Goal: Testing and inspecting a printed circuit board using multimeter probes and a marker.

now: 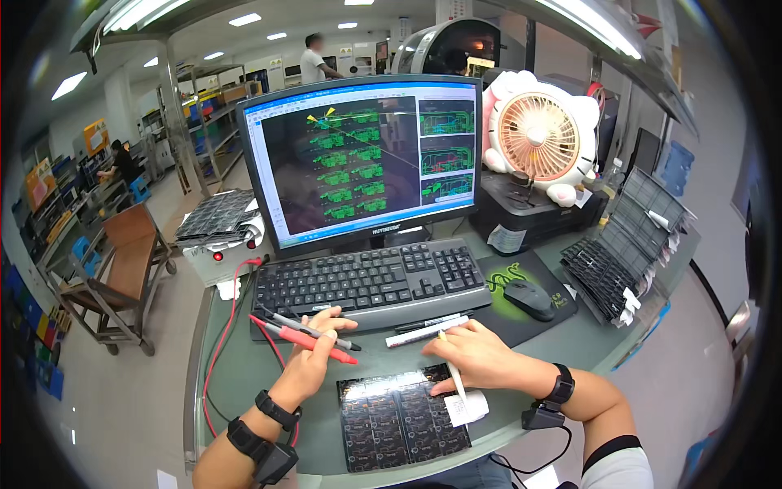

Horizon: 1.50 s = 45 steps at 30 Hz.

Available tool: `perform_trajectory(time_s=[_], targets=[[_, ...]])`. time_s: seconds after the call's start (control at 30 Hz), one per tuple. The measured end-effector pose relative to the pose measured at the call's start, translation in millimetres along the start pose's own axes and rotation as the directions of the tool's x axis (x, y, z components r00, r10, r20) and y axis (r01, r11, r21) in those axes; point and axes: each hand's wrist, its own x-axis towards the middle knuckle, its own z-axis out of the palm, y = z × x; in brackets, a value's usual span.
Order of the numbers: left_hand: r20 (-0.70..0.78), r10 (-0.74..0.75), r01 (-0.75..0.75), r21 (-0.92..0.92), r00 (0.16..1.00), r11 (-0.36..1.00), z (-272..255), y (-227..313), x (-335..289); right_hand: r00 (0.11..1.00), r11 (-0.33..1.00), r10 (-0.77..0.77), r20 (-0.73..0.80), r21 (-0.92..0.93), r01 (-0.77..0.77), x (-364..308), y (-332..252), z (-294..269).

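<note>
My left hand (314, 354) is closed around a red test probe (305, 340) and a grey-black test probe (318, 332), both pointing right above the desk. A dark circuit board panel (375, 424) lies flat at the desk's near edge, between my forearms. My right hand (476, 359) grips a slim white pen-like tool (456, 376), slanting down toward the panel's right side. Its exact kind I cannot make out. One fingertip reaches the panel's upper right part. Under the tool's lower end, a white paper slip (467, 408) overlaps the panel's right edge.
Beyond my hands stand a keyboard (375, 281) and a monitor (342, 163) with green board layouts. Pens (428, 326) lie before the keyboard; a mouse (528, 300) sits at right. Racked black panels (607, 273) and a box (220, 265) flank them. A red lead (213, 367) runs left.
</note>
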Motion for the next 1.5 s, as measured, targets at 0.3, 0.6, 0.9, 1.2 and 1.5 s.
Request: perform_trajectory(time_s=[0.3, 0.6, 0.9, 1.2, 1.5], targets=[[-0.177, 0.059, -0.057, 0.018, 0.982, 0.998, -1, -1, 1, 0.995, 0.985, 0.049, 0.092, 0.163, -0.063, -3, -3, 1], [0.321, 0.112, 0.089, -0.550, 0.940, 0.830, 15, 25, 0, 0.998, 0.957, 0.059, 0.017, 0.283, -0.062, -2, 5, 5], [0.513, 0.018, 0.258, -0.462, 0.858, 0.849, 4, 38, -3, 0.993, 0.905, 0.033, -0.111, 0.425, 0.017, 3, 2, 11], [0.545, -0.090, 0.305, -0.319, 0.834, 0.897, 6, 29, -3, 0.998, 0.809, 0.019, -0.052, 0.588, 0.015, -1, 30, 17], [0.595, -0.101, 0.345, -0.311, 0.798, 0.886, 9, 21, 0, 1.000, 0.820, -0.016, 0.003, 0.572, 0.012, -5, 36, 18]])
